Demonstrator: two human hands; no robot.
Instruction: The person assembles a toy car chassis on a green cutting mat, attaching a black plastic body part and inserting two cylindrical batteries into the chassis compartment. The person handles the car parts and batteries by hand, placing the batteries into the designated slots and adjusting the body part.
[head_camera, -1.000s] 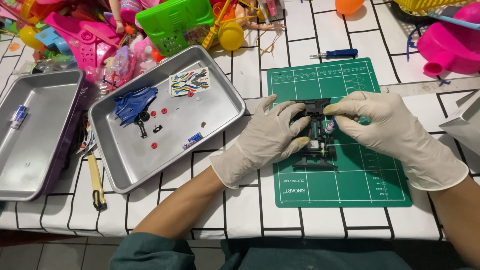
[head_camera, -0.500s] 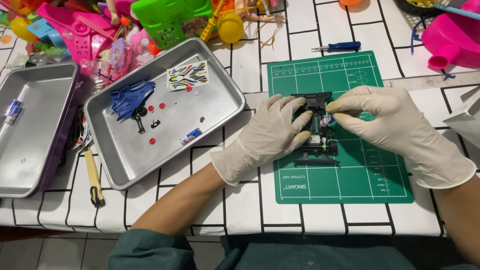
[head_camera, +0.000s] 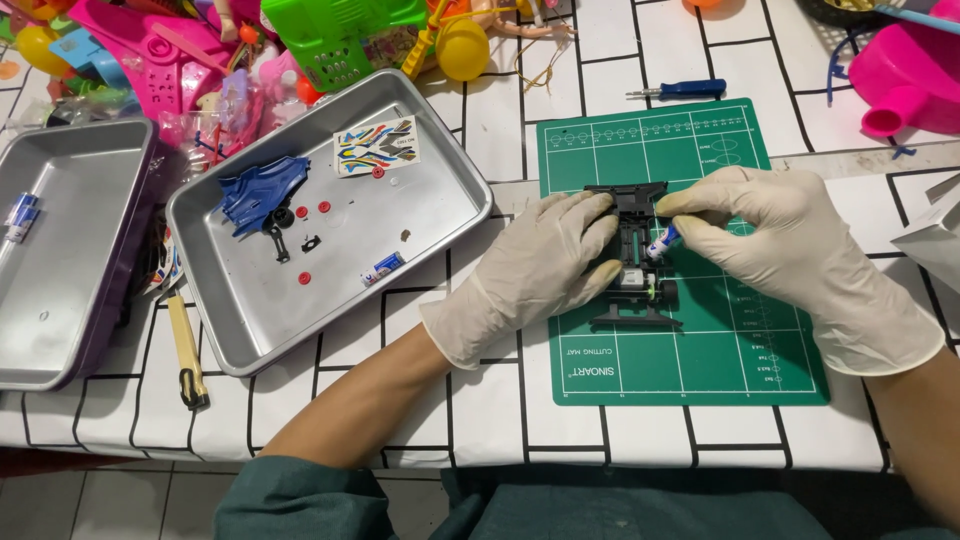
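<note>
Both hands in cream latex gloves work over a black plastic toy car chassis (head_camera: 635, 262), which lies on a green gridded cutting mat (head_camera: 690, 360) on the white table w/ black grid lines (head_camera: 470, 420). Left hand (head_camera: 540, 270) lies flat along the chassis' left side, fingers curled round it, steadying it. Right hand (head_camera: 790, 240) pinches a small blue-and-white battery (head_camera: 662, 241) betw. thumb and forefinger, tip touching the chassis approx. mid-length. Hands close together, chassis between them.

Left of the mat: a silver metal tray (head_camera: 440, 170) holding a blue plastic car body shell (head_camera: 258, 190), a multicoloured sticker sheet (head_camera: 376, 146), a few small red round bits and a second small battery (head_camera: 383, 267). Further left, a second silver metal tray (head_camera: 60, 300), near the frame edge. A yellow-handled tool (head_camera: 184, 350) lies betw. the two trays. A blue-handled screwdriver (head_camera: 680, 90) sits just above the mat. Top edge: heap of bright plastic toys (head_camera: 330, 35), pink, green, yellow; a pink plastic container (head_camera: 905, 70) top right.
</note>
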